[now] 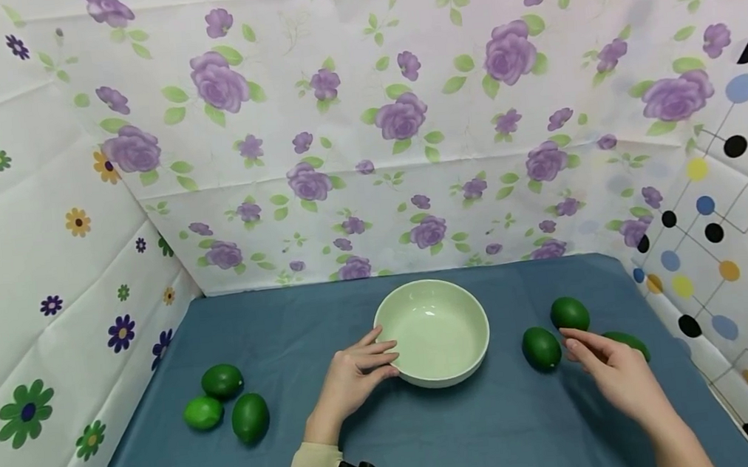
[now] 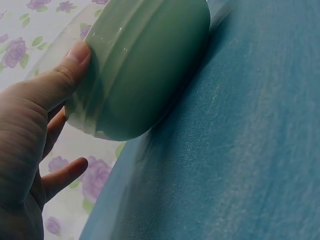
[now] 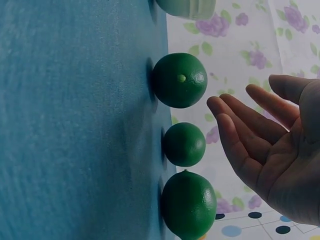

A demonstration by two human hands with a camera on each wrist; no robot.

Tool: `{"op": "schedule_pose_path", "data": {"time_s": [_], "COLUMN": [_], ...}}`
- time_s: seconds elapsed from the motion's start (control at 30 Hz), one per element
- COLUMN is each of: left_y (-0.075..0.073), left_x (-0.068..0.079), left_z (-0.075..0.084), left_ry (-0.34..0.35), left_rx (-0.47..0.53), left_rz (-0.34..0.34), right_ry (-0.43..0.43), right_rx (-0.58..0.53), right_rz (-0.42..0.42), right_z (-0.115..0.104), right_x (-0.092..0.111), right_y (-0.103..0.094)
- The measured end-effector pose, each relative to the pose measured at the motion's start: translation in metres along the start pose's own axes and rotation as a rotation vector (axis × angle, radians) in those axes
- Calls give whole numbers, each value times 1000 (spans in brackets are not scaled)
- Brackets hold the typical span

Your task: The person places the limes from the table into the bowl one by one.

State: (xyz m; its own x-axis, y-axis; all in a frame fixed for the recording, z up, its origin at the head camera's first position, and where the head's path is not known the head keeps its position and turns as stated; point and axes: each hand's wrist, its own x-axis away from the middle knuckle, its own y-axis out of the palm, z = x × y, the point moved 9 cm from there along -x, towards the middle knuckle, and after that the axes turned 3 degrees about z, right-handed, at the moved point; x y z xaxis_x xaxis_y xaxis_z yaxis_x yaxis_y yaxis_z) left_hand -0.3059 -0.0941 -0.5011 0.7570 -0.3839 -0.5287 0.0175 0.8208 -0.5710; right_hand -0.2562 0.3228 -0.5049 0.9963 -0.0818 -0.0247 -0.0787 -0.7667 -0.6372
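Observation:
A pale green bowl (image 1: 432,328) stands on the blue cloth near the back middle. My left hand (image 1: 359,368) holds its left rim; the thumb (image 2: 72,67) lies along the outer wall while other fingers reach over the rim. Over on the right, my right hand (image 1: 616,375) hovers with nothing in it, fingers gently bent, beside three dark green limes. One lime (image 1: 541,349) is left of the fingertips, another lime (image 1: 569,314) lies just behind them, and a third lime (image 1: 629,345) is partly hidden by the hand. In the right wrist view, the fingers are apart from the limes (image 3: 180,80).
Three more limes lie at the left: a dark one (image 1: 222,381) at the back, a lighter one (image 1: 203,413), and a dark one (image 1: 251,418) nearer the bowl. The blue tablecloth (image 1: 432,443) meets a flowered curtain (image 1: 365,130) behind, with patterned sheets at both sides.

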Motion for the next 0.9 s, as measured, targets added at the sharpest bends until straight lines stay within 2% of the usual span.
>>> {"op": "schedule_pose_path", "data": {"time_s": [0.3,0.53,0.9], "left_y": [-2,0,1], "left_x": [4,5,4], "left_z": [-3,-7,-8], "left_ry": [-12,-38,-54], "left_rx": [44,100,104], "left_rz": [6,-24,-24], "right_ry": [9,4,-23], "right_rx": [27,48,49], "right_rz": [-2,-3,17], "right_z": [0,1,1], "right_x": [2,4,-1], "right_y": [3,4,6]}}
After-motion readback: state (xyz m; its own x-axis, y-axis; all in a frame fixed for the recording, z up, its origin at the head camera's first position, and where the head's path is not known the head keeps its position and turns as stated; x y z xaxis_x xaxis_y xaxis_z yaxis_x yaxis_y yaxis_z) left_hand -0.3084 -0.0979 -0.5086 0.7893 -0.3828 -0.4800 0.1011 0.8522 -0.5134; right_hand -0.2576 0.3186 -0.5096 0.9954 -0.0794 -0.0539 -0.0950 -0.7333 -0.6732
